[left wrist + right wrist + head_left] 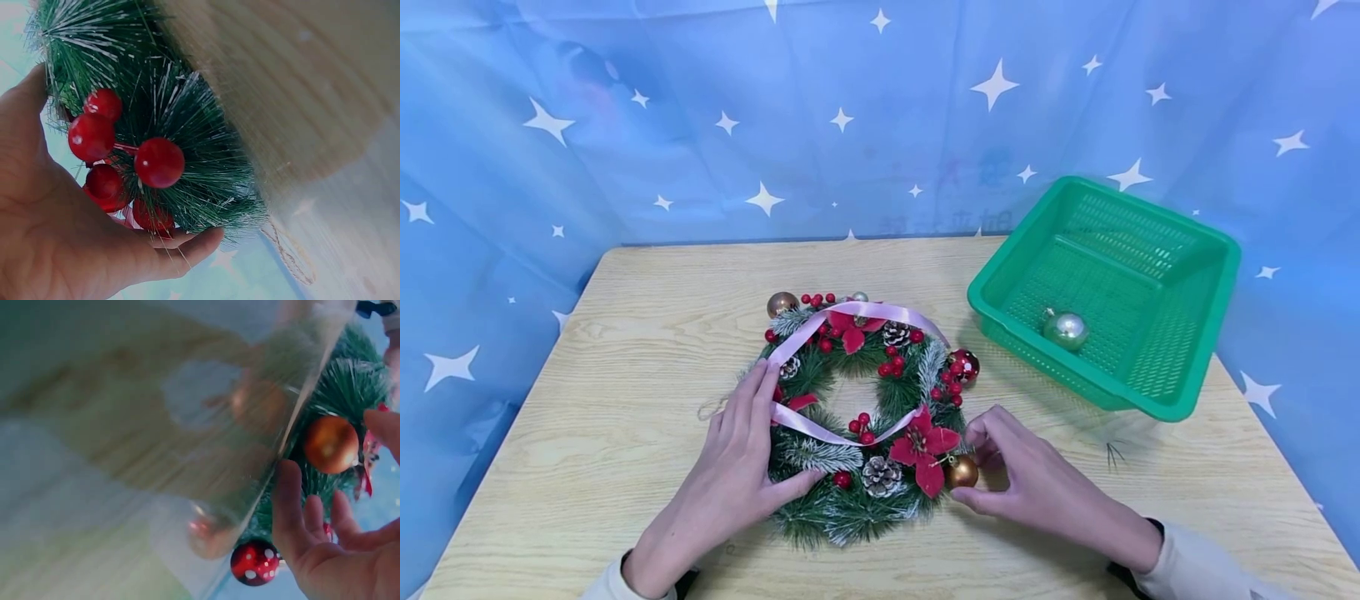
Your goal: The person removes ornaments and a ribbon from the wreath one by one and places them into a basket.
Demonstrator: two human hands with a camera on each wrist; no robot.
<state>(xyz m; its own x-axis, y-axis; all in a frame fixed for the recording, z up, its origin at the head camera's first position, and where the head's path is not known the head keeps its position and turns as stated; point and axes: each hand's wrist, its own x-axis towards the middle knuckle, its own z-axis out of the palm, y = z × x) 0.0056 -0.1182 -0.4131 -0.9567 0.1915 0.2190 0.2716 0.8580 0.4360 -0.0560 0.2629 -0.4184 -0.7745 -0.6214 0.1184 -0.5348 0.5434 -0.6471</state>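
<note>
A green Christmas wreath (827, 525) lies on the table, with red poinsettias, pine cones and red berries (159, 162). A pink ribbon (880, 308) loops over it. My left hand (737, 458) grips the wreath's left side, fingers over the ribbon's left end and thumb on the greenery. By the lower right edge, my right hand (1037, 475) has its fingers and thumb spread around a gold ball ornament (331, 445); a gap shows between them and the ball in the right wrist view. A red ball with white dots (254, 562) sits farther along the same edge.
At the back right stands a green plastic basket (1105, 392) with a silvery ball ornament (1066, 331) inside. A brown ball (782, 304) is at the wreath's upper left. The wooden table (647, 333) meets a blue star-printed curtain (700, 167).
</note>
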